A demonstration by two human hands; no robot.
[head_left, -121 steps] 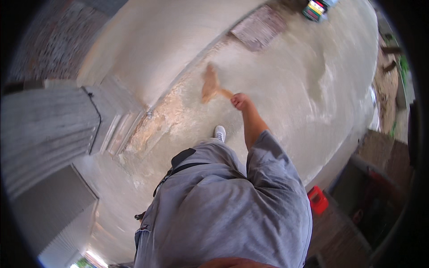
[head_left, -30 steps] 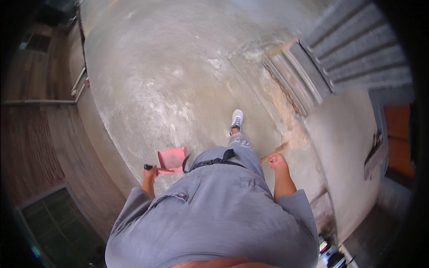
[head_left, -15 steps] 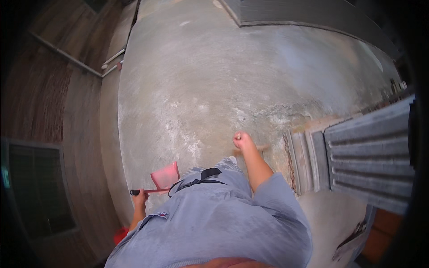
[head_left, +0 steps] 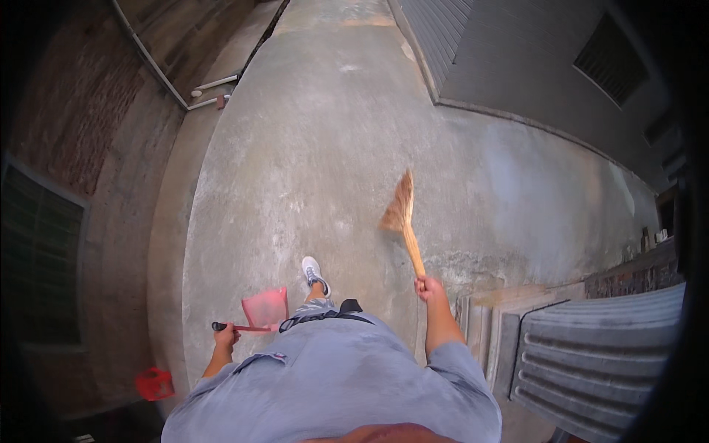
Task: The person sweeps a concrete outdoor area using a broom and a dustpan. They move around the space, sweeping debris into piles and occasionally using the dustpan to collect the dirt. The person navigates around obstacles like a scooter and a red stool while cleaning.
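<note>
A: What holds the centre?

B: A straw broom (head_left: 408, 218), just right of centre in the frame, its head angled up and away above a grey concrete floor (head_left: 332, 148). The right hand (head_left: 427, 289), lower right of centre, grips the near end of its handle.

A: And the other hand?

B: The left hand (head_left: 226, 336), lower left, is closed around the handle of a pink-red dustpan (head_left: 264, 307), its pan left of a white shoe (head_left: 313, 272).

A: Which step is this?

B: By the pose, a broom stroke or a carrying swing; one moment cannot settle which. A further stroke would call for a firm right grip and the dustpan clear of the legs.

A: What is unclear?

B: Blurred bristles leave floor contact uncertain. Any contents of the pan cannot be told. The other foot is hidden. A red container (head_left: 154, 384), lower left, is indistinct; the dark rim cuts off a ribbed grey column (head_left: 605, 362), lower right.
</note>
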